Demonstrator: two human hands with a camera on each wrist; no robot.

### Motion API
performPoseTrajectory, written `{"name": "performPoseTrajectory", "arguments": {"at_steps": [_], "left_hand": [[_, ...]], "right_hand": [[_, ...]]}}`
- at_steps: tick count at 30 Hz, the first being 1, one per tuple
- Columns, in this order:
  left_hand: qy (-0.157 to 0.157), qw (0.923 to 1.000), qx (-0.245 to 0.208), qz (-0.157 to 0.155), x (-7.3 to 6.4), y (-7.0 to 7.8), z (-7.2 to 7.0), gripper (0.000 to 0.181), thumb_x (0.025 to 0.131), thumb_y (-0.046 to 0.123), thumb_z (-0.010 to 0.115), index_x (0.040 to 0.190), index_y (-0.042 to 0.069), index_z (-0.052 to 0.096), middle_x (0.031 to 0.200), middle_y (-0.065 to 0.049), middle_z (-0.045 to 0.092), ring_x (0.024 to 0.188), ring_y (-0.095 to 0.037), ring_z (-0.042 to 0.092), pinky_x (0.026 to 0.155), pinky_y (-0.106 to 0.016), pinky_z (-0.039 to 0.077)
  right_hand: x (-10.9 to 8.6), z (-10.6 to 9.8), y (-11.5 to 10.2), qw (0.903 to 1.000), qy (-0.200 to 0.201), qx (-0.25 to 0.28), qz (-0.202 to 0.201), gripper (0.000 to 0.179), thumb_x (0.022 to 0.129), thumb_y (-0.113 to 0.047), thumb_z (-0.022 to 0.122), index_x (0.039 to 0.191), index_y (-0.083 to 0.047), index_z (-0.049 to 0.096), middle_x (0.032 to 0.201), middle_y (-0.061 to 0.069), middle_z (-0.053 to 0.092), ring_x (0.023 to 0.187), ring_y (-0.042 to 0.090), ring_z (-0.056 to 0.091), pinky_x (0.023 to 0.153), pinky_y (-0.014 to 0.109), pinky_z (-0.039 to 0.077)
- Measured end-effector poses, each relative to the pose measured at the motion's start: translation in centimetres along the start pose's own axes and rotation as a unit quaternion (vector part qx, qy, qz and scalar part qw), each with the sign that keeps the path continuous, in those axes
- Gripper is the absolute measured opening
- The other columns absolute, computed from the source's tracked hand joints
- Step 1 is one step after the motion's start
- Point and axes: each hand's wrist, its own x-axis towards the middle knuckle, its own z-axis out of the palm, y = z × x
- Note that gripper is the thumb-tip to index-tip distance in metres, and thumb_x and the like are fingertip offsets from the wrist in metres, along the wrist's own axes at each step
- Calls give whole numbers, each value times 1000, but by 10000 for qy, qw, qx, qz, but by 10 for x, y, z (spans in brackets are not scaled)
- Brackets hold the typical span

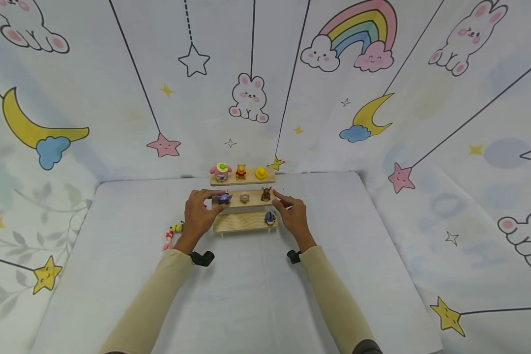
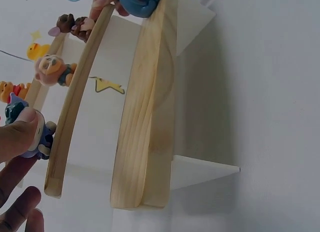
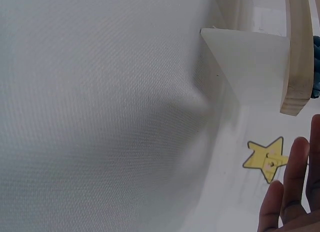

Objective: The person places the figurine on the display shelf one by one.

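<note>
My left hand (image 1: 198, 212) has its thumb and fingers around a purple-blue figurine (image 2: 37, 134) at the left end of the middle shelf (image 1: 234, 202). At that shelf's opposite end, my right hand (image 1: 293, 216) pinches the wooden edge, beside a brown figurine (image 1: 266, 194). Between them sits a beige-hooded figurine (image 2: 52, 70). The bottom shelf (image 1: 243, 222) carries a blue figurine (image 1: 270, 218) at its right end. In the right wrist view, the lower right fingers (image 3: 295, 177) extend past the shelf end; the thumb and index finger are out of frame.
On the top shelf (image 1: 248, 180) stand a pink figurine (image 1: 221, 172), a red-shirted bear (image 1: 241, 172) and a yellow duck (image 1: 260, 172). A red-and-white figurine (image 1: 168, 240) and a yellow-and-black one (image 1: 177, 228) lie left of my left wrist on the white tabletop (image 1: 248, 295). Printed cloth walls (image 1: 212, 108) rise behind.
</note>
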Motion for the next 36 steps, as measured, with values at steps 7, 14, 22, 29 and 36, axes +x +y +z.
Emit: {"name": "performPoseTrajectory", "arguments": {"at_steps": [7,14,22,29,36], "left_hand": [[114,9998,-107,130,2,-1,4,43,84,17,93,125,17,79,118,-11,78,106,-31,60,88,-43,41],[42,9998,-204,34,-2,-5,-2,52,84,24,93,132,19,75,123,-8,76,111,-33,60,85,-37,41],[68,9998,49,-159,-9,-19,-31,43,89,21,89,129,16,76,124,-9,77,111,-29,60,84,-37,43],[210,9981,304,-490,-19,-42,-60,36,92,21,86,126,15,78,122,-10,78,112,-31,59,85,-38,40],[62,9946,471,-926,-30,-62,-75,33,95,24,83,126,12,78,123,-15,75,116,-34,57,88,-40,41]], "right_hand": [[-1,0,-2,10000,13,-10,-48,37,101,-41,72,136,-31,73,106,4,83,90,19,74,73,26,55],[1,0,0,10000,28,39,-29,36,100,-42,71,136,-34,73,104,3,83,88,18,74,72,28,55],[0,2,1,10000,-1,30,68,38,100,-45,70,136,-36,72,103,3,83,90,18,73,73,27,54],[0,2,-1,10000,-1,33,85,37,100,-44,70,137,-36,71,104,4,83,91,19,74,72,26,54],[-1,3,-3,9999,21,24,140,37,101,-44,70,136,-36,72,104,4,83,91,19,73,72,26,53]]}}
